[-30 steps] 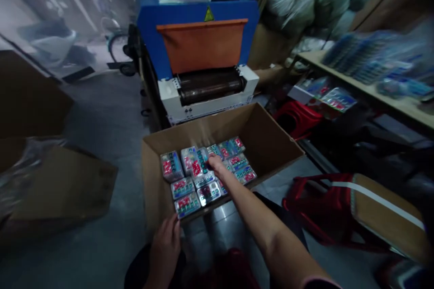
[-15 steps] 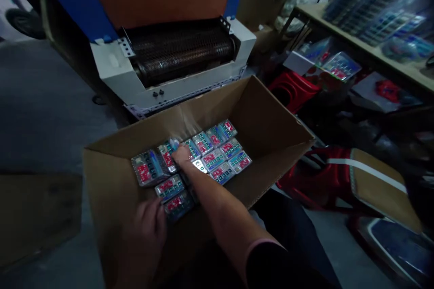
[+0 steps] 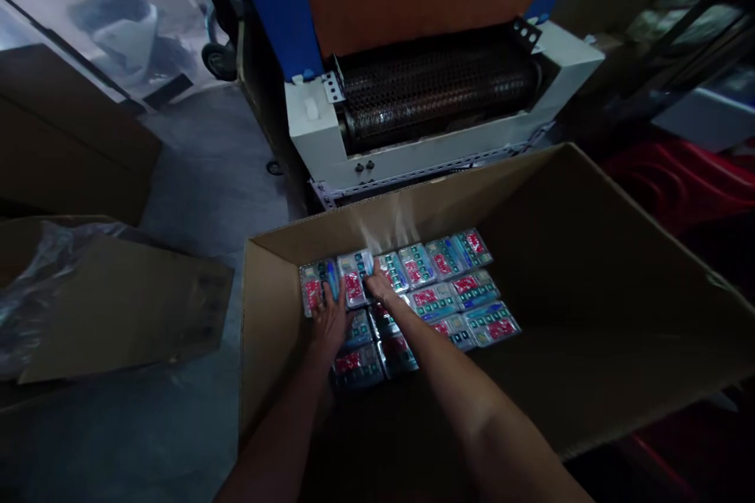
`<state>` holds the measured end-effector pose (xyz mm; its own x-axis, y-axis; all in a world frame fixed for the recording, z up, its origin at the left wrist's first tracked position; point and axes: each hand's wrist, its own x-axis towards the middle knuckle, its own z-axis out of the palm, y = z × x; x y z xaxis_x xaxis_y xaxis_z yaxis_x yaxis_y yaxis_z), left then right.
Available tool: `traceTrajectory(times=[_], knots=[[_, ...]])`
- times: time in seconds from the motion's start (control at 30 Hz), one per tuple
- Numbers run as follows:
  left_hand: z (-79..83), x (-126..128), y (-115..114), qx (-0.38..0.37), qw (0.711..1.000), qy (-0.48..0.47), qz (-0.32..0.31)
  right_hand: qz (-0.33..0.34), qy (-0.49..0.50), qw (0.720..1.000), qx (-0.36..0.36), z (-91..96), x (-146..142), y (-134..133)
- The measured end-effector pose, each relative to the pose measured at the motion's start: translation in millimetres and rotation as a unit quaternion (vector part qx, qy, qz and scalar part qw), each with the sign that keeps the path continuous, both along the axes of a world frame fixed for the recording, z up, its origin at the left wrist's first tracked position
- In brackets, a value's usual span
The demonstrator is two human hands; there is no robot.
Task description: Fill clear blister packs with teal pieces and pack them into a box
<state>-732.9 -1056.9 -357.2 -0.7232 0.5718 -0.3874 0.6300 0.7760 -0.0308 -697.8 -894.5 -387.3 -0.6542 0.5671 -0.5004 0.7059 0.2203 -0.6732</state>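
Rows of clear plastic packs with red, blue and green contents lie in a large open cardboard box (image 3: 277,377). My left hand (image 3: 330,326) reaches in with fingers stretched out, touching the far-left pack (image 3: 311,287) and the side of its neighbour. My right hand (image 3: 381,284) is closed at the right edge of that neighbouring clear plastic pack (image 3: 352,277), which sits between the two hands. Other packs (image 3: 492,324) fill rows to the right. My forearms hide parts of the front rows, and the right fingertips are only partly visible.
Behind the box stands a white, blue and orange machine (image 3: 318,145) with a dark mesh conveyor belt (image 3: 442,94). Another cardboard box (image 3: 130,306) with clear plastic film is at left, near a tall carton (image 3: 64,134). Red plastic stools (image 3: 690,177) are at right.
My view has swung left. My left hand has moved from the box's near-left side onto the far-left packs. My right hand stays at the same row, beside the second pack.
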Motion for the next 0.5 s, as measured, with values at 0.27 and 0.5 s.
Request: traceTrajectory(times=[0.27, 0.5], knots=[[-45.9, -4.0, -4.5, 0.074, 0.994, 0.055, -0.053, 0.071, 0.037, 0.987, 0.136, -13.3, -13.1, -24.3], [-80.4, 1.6, -11.9, 0.124, 0.987, 0.089, -0.052, 0.171, 0.086, 0.942, 0.275, -47.5, -8.8, -32.8]])
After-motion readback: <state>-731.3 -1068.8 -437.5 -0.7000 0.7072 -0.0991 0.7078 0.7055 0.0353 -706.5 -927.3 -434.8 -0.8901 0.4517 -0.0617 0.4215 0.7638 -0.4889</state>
